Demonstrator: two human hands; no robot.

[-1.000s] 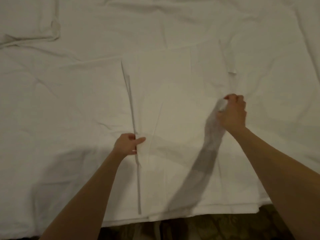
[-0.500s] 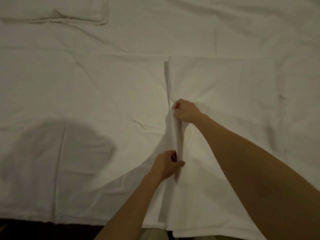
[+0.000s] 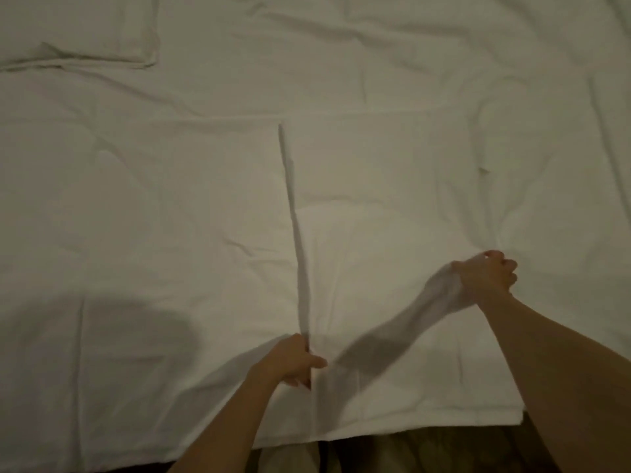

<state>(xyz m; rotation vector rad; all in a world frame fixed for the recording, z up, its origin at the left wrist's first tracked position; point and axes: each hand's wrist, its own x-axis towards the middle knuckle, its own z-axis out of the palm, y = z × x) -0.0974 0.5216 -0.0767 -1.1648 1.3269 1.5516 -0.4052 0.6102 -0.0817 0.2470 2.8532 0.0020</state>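
A folded white cloth (image 3: 375, 172) lies flat on a white bedsheet (image 3: 136, 216), its left folded edge running up the middle of the view. My left hand (image 3: 293, 361) grips that folded edge near the cloth's near end, thumb on top. My right hand (image 3: 485, 274) is off to the right with its fingers curled round a bunch of the cloth's right side, lifting it slightly. Both bare forearms reach in from below.
A white pillow (image 3: 75, 29) lies at the far left. The bed's near edge (image 3: 375, 435) runs along the bottom, with a dark patterned floor (image 3: 426, 452) below it. The sheet is wrinkled all around.
My right hand has moved from the folded edge in the middle out to the right side of the cloth. My left hand still holds the folded edge.
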